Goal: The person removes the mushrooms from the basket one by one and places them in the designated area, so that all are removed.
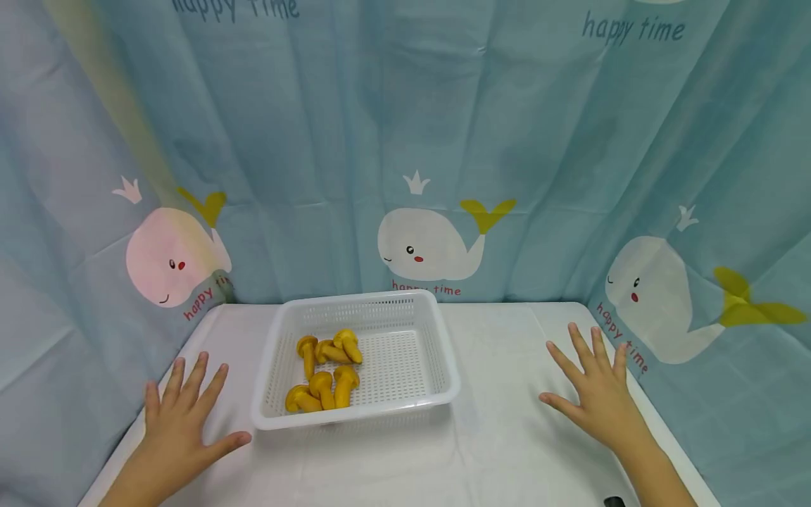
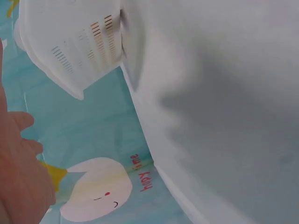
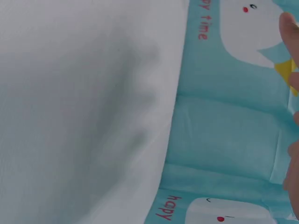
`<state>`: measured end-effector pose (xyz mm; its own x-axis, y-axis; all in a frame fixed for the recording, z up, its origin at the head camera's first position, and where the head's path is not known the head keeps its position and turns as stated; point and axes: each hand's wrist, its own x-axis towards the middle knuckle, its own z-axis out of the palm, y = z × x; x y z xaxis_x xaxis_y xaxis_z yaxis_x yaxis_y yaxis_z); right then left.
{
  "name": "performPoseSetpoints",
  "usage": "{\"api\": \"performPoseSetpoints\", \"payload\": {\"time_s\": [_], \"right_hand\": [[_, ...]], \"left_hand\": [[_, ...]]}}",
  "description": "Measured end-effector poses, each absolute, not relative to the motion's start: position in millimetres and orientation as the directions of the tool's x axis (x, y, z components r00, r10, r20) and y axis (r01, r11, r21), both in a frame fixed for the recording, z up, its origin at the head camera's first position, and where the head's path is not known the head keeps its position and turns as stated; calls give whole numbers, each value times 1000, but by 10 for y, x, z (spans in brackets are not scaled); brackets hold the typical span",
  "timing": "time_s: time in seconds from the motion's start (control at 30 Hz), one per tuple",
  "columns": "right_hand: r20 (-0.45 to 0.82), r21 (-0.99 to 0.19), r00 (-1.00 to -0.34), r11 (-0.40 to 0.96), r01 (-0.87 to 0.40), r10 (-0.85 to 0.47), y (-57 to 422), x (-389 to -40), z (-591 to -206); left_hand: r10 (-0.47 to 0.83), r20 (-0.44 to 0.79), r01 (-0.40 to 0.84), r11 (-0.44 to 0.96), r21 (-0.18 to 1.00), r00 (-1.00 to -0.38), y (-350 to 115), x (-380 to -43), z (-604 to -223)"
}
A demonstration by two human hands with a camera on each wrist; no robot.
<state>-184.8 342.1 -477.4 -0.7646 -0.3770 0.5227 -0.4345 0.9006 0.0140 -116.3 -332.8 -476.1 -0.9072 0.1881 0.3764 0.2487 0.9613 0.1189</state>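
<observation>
White perforated plastic basket (image 1: 394,360) sits on the table (image 1: 500,436), just right of and slightly beyond my left hand (image 1: 174,426), long axis running roughly crosswise; my right hand (image 1: 597,401) hovers farther off, past the basket's right end, both hands with fingers spread and nothing held. Six mustard-yellow mushrooms (image 1: 345,384), round-capped and thick-stemmed, lie clustered mostly in its left half, stems mainly toward me or rightward.

The blue curtain (image 1: 329,141) reads "happy time" in dark letters (image 1: 633,29) above and red letters (image 1: 447,290) beside the whales (image 1: 431,236), the leftmost seemingly cut short.
</observation>
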Motion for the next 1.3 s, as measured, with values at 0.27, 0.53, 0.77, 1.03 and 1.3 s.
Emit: {"api": "performPoseSetpoints", "payload": {"time_s": [0.27, 0.53, 0.77, 1.03, 1.3], "right_hand": [[531, -37, -770, 898, -439, -354, 3326, -1854, -4769], [520, -149, -794, 881, -449, -316, 3161, -1858, -4760], [502, -227, -805, 850, -476, -317, 3021, -1831, -4712], [516, -256, -793, 826, -503, -323, 2905, -1791, -4629], [537, -244, -773, 815, -526, -338, 2812, -1785, -4558]], "left_hand": [[221, 339, 306, 926, 221, -914, -3244, -1228, -4783], [228, 303, 346, 834, 429, -925, -3163, -1302, -4823], [199, 282, 330, 761, 558, -938, -3071, -1326, -4877], [235, 247, 340, 710, 617, -940, -3045, -1400, -4848], [240, 224, 328, 701, 633, -945, -3011, -1457, -4937]]}}
